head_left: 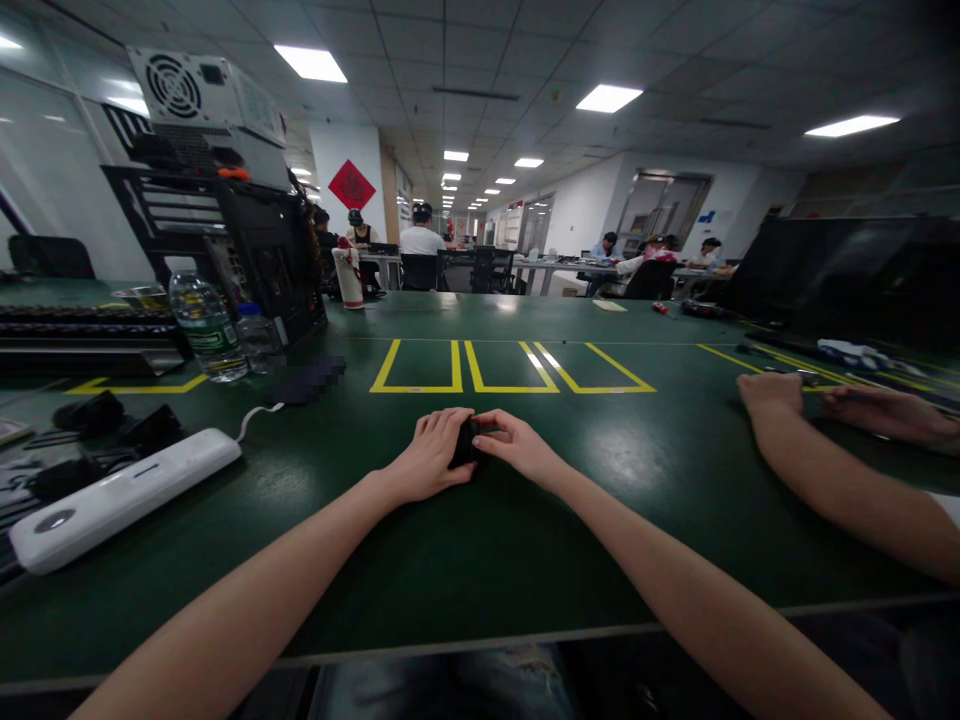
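A small black object (464, 445) is held between my two hands, low over the middle of the green table (420, 580). My left hand (429, 455) wraps round its left side, with the thumb below and the fingers over the top. From the right, my right hand (517, 447) grips it with thumb and fingertips pinched at its edge. Much of the object is hidden by the fingers, so I cannot make out what it is. Beyond the hands, yellow tape outlines (512, 389) mark the table.
On the left are a white power strip (135, 490), black parts (88, 412), a water bottle (204, 325) and an open computer case (262, 255). A co-worker's forearms (832, 465) reach in at the right, near a dark monitor (847, 280).
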A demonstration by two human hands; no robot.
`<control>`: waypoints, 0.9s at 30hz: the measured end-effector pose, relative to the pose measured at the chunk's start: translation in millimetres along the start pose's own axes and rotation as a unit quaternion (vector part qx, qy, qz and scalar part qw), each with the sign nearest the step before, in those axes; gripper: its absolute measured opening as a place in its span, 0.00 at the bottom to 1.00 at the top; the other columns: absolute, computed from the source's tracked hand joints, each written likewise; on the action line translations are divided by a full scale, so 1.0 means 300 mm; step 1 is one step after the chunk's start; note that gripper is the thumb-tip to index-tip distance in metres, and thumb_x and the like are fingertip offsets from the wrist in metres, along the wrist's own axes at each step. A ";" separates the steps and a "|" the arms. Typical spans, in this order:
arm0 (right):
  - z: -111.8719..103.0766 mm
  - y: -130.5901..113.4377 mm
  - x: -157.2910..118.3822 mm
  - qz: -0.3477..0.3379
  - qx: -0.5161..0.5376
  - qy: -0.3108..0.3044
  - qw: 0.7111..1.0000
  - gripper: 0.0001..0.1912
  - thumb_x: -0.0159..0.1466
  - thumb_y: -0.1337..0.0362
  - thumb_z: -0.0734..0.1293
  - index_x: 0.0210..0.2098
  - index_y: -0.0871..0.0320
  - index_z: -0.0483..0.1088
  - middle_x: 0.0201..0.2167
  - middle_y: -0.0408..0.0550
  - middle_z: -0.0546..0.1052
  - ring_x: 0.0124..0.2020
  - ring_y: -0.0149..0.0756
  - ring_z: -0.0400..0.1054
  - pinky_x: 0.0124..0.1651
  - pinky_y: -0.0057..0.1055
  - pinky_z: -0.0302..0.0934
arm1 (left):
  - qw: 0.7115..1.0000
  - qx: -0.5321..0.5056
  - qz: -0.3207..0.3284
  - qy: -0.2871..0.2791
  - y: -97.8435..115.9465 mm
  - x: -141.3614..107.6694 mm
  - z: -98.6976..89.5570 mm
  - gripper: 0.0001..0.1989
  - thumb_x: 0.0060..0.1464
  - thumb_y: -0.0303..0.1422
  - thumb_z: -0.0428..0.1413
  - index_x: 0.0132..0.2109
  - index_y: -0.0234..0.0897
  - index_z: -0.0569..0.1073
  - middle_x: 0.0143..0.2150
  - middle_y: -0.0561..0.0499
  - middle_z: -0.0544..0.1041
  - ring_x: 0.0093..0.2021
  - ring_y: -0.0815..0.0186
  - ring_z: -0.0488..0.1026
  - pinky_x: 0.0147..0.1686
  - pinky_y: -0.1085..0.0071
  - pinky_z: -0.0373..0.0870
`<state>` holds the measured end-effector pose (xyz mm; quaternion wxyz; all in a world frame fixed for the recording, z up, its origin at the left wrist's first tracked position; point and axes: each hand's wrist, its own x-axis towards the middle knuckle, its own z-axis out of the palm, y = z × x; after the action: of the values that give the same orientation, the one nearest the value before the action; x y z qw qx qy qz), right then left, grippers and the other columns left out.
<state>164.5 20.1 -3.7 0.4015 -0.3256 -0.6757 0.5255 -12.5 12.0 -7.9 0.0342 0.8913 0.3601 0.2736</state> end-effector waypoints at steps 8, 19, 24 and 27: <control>-0.007 0.020 0.000 -0.034 -0.021 -0.012 0.999 0.14 0.49 0.65 0.67 0.34 0.57 0.61 0.37 0.43 0.66 0.41 0.32 0.64 0.46 0.36 0.59 | 1.000 0.004 -0.005 -0.001 -0.004 -0.003 0.002 0.31 0.46 0.36 0.53 0.55 0.39 0.49 0.52 0.44 0.58 0.51 0.56 0.57 0.49 0.56 0.53; -0.005 0.016 0.003 -0.010 -0.019 -0.012 1.000 0.14 0.52 0.65 0.65 0.38 0.58 0.62 0.39 0.46 0.67 0.42 0.33 0.65 0.48 0.37 0.58 | 1.000 0.008 0.002 0.000 -0.004 -0.002 0.004 0.30 0.46 0.36 0.53 0.54 0.39 0.49 0.51 0.45 0.58 0.51 0.56 0.57 0.49 0.56 0.52; -0.006 0.016 -0.005 -0.031 -0.021 -0.025 0.999 0.16 0.49 0.67 0.67 0.36 0.57 0.60 0.38 0.43 0.66 0.43 0.33 0.64 0.47 0.36 0.59 | 1.000 0.007 -0.001 -0.004 -0.001 -0.003 -0.004 0.30 0.46 0.36 0.52 0.55 0.38 0.49 0.51 0.44 0.58 0.50 0.56 0.57 0.49 0.56 0.53; -0.002 0.012 -0.001 -0.037 -0.032 -0.003 0.999 0.11 0.52 0.64 0.65 0.33 0.57 0.61 0.34 0.42 0.66 0.39 0.31 0.64 0.44 0.34 0.60 | 1.000 0.004 0.003 -0.002 -0.001 -0.004 -0.006 0.30 0.46 0.36 0.52 0.55 0.39 0.49 0.51 0.45 0.58 0.51 0.56 0.57 0.49 0.56 0.53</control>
<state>165.2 20.8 -7.2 0.4078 -0.3117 -0.7051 0.4892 -14.3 11.0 -6.9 0.0306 0.8927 0.3588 0.2709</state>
